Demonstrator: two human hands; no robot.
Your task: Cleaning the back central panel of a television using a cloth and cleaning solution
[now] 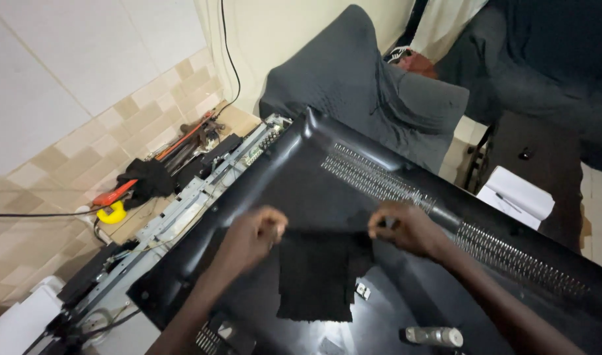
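Nearest to me, a small silver cylinder (434,336) lies on the black back cover (327,190) of a flat television set, at the near right. Just left of it a small white tag (362,289) sits on the cover beside the lower edge of a black cloth (317,276).

Both my forearms reach in from the near edge and angle toward each other over the cover. My left hand (251,235) is curled, knuckles up, its fingers (276,231) pinched narrowly on the cloth's upper left corner. My right hand (406,228) mirrors it, fingers (378,227) closed tight on the upper right corner. The cloth is stretched flat between the two hands and hangs toward me across the middle of the cover, dark and square, with a ragged near edge.

Beyond my hands, two rows of vent slots (373,177) run diagonally across the cover from far left to near right. Left of the set, a long metal frame (182,204) with a circuit strip lies on the worktop (238,119), and farther left I see a black rag (149,177), an orange-handled tool (117,192) and a yellow roll (113,213) against the tiled wall (64,72).

To the right, a white sheet of paper (514,195) rests on a dark stand. Farthest off, grey fabric (353,72) drapes over a chair.
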